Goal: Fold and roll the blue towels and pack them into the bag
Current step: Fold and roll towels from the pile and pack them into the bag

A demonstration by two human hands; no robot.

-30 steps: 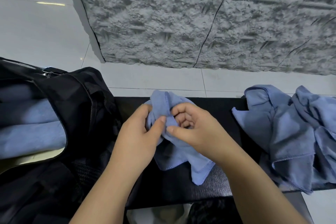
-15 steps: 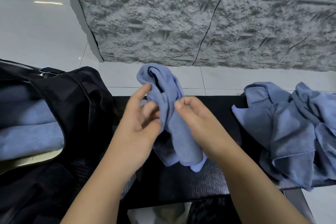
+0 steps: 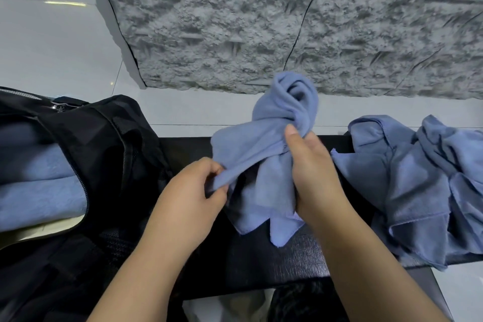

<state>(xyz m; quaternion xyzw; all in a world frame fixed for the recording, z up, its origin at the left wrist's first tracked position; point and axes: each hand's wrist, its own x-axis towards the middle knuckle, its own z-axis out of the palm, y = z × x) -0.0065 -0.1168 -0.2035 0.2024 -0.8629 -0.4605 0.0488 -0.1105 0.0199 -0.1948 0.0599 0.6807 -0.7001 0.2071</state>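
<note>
I hold a crumpled blue towel (image 3: 264, 154) above the black bench (image 3: 274, 264). My left hand (image 3: 193, 198) pinches a corner of it at the lower left. My right hand (image 3: 311, 172) grips its bunched middle, and a twisted lump of cloth sticks up above that hand. The towel's lower ends hang down onto the bench. The black bag (image 3: 86, 170) lies open at the left, with rolled blue towels (image 3: 39, 185) inside it.
A loose heap of more blue towels (image 3: 418, 185) lies on the right end of the bench. Behind the bench are a white tiled floor (image 3: 52, 42) and a rough grey stone wall (image 3: 287, 23). Something dark and a pale object lie under the bench's near edge.
My right hand has moved right and up with the bunched towel. My left hand has dropped lower and pulled one corner out to the left, spreading the cloth between the hands.
</note>
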